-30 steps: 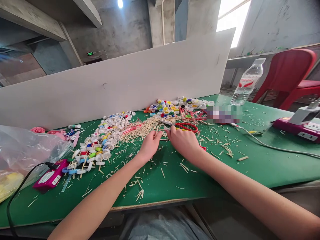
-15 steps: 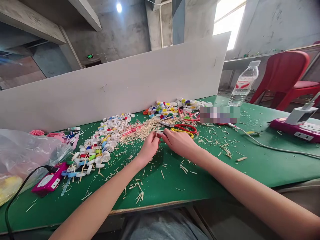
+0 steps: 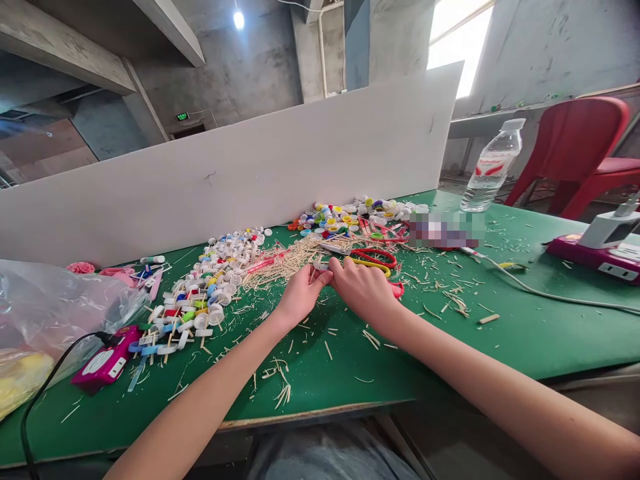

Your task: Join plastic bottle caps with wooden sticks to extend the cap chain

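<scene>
My left hand [image 3: 299, 293] and my right hand [image 3: 364, 288] meet at the fingertips over the green table [image 3: 450, 347], both pinched on a small white piece [image 3: 320, 266] I cannot name, at the edge of a heap of thin wooden sticks [image 3: 285, 260]. Red-handled scissors [image 3: 373, 257] and a yellow-handled tool lie just beyond my right hand. A spread of bottle caps [image 3: 210, 287], several pierced by sticks, lies left of my left hand. A second pile of coloured caps [image 3: 350, 215] sits further back.
A white board [image 3: 240, 173] stands along the table's far side. A plastic bag [image 3: 45, 307] and a pink device with a black cable [image 3: 103, 360] are at left. A water bottle [image 3: 493, 167], a white cable [image 3: 545, 293], a pink power strip [image 3: 595, 257] and a red chair [image 3: 575, 147] are at right.
My hands drew together from slightly apart, and their fingertips now pinch a small piece between them. The view shifted a little.
</scene>
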The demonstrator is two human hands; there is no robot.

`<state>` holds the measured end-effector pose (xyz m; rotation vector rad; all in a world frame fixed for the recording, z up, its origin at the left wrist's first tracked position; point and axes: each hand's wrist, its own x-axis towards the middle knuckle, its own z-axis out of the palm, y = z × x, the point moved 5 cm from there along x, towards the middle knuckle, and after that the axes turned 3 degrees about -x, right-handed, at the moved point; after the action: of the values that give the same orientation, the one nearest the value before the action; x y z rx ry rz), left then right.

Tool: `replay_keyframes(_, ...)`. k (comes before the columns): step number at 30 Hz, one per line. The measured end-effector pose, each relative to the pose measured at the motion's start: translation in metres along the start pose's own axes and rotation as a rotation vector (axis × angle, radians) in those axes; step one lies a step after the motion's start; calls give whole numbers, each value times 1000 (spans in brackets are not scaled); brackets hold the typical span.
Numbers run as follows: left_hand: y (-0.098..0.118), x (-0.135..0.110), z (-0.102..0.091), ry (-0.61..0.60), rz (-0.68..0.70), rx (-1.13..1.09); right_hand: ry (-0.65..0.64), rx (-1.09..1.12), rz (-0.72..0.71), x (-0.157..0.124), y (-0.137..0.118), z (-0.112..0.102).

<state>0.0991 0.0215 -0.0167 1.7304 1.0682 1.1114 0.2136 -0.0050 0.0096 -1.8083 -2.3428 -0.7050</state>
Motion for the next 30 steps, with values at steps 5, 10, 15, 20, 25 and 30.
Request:
replay_keyframes(5, 1, -2, 0, 15, -48, 58, -2, -11, 60, -2, -5, 2)
replay_keyframes(10, 4, -8, 9, 116, -48, 234, 3, 18, 143, 4, 7, 9)
replay_keyframes(15, 0, -7, 10, 69, -107, 36, 19, 35, 161, 10, 22, 15)
replay_keyframes(20, -7, -8, 4, 30, -255, -210, 32, 117, 37, 10, 16, 10)
replay_keyframes(25, 2, -11, 10, -38, -252, -287, 25, 202, -128, 9, 6, 10)
replay_keyframes(30, 4, -12, 15, -78, -240, -331, 22, 280, -228, 10, 9, 13)
